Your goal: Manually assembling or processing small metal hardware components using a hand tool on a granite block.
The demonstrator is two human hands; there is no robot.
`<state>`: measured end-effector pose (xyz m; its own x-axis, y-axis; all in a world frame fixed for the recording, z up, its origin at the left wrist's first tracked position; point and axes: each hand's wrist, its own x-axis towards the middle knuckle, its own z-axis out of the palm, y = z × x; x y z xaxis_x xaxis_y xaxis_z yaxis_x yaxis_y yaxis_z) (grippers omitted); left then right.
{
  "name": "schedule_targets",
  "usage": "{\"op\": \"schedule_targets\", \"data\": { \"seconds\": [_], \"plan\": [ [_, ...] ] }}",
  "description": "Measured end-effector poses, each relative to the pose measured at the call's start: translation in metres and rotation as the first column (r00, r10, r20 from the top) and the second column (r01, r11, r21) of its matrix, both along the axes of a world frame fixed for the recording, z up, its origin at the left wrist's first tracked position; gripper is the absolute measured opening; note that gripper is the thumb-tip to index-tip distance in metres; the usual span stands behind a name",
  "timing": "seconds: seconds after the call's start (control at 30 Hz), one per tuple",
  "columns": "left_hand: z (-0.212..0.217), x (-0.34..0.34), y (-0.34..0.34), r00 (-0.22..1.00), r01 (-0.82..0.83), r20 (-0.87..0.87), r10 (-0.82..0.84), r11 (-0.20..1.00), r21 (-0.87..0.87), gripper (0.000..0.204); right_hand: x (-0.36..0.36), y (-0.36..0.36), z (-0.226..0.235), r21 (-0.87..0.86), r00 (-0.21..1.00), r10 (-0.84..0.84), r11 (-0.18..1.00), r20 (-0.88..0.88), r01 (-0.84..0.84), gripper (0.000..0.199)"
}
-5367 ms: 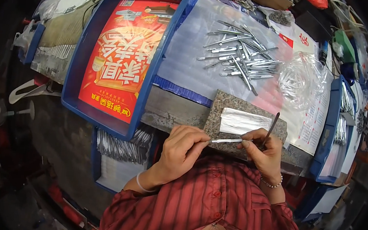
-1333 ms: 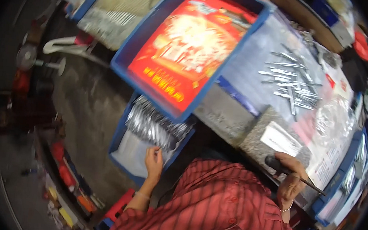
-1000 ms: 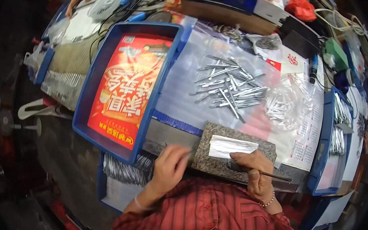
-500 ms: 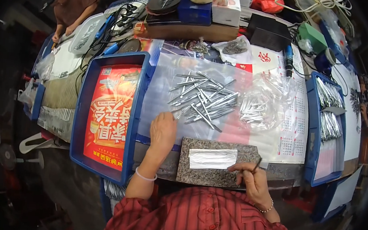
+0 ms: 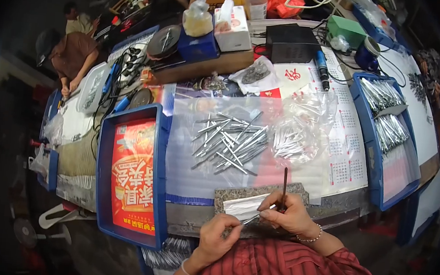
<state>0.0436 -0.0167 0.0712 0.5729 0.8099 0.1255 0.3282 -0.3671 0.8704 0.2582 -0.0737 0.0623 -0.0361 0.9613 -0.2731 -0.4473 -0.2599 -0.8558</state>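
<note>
My left hand (image 5: 219,236) is closed in a pinch on a thin silver metal piece (image 5: 249,221), whose end shows past the fingertips. Beside it, my right hand (image 5: 290,215) grips a slim dark-brown rod-shaped tool (image 5: 285,179) that stands nearly upright. The right fingertips meet the metal piece, though the exact contact is hard to see. Both hands are over the near edge of a speckled stone slab (image 5: 225,193) bearing a folded white cloth or paper pad (image 5: 243,204). Beyond the slab, a loose pile of slender silver metal pieces (image 5: 232,141) lies on plastic sheeting.
A clear bag of small silvery parts (image 5: 288,142) lies right of the pile. Blue trays flank me: a left one (image 5: 163,185) with red printed card, a right one (image 5: 378,177) with bundled metal pieces. A black box (image 5: 294,42) stands behind; another person (image 5: 75,57) works far left.
My left hand has come from the pile to the slab with a silver metal piece. My right hand has turned its dark tool upright beside it. The whole view has shifted and tilted.
</note>
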Motion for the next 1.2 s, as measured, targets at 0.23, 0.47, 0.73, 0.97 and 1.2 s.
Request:
{"op": "schedule_targets", "data": {
  "seconds": [0.23, 0.47, 0.73, 0.97, 1.2],
  "plan": [
    [-0.005, 0.010, 0.003, 0.902, 0.010, 0.382, 0.204, 0.872, -0.490, 0.016, 0.012, -0.011, 0.008, -0.062, 0.989, 0.055, 0.997, 0.135, -0.047, 0.008],
    [-0.011, 0.008, 0.010, 0.885, 0.022, 0.419, 0.202, 0.882, -0.471, 0.011, 0.046, -0.004, -0.009, 0.146, 0.801, -0.157, 0.985, 0.577, 0.088, 0.014],
    [-0.006, -0.005, 0.013, 0.896, -0.110, 0.380, 0.230, 0.944, -0.312, 0.010, 0.092, 0.064, -0.026, 0.263, 0.207, -0.228, 0.951, 0.951, -0.160, 0.016],
    [-0.001, -0.012, 0.006, 0.928, -0.074, 0.320, 0.193, 0.934, -0.350, 0.008, 0.079, 0.084, -0.042, 0.095, 0.043, -0.086, 0.955, 0.995, -0.282, 0.016],
    [-0.002, -0.004, 0.012, 0.940, -0.065, 0.285, 0.187, 0.919, -0.388, 0.009, 0.076, 0.055, -0.008, 0.252, 0.679, -0.335, 0.942, 0.653, 0.222, 0.012]
  ]
}}
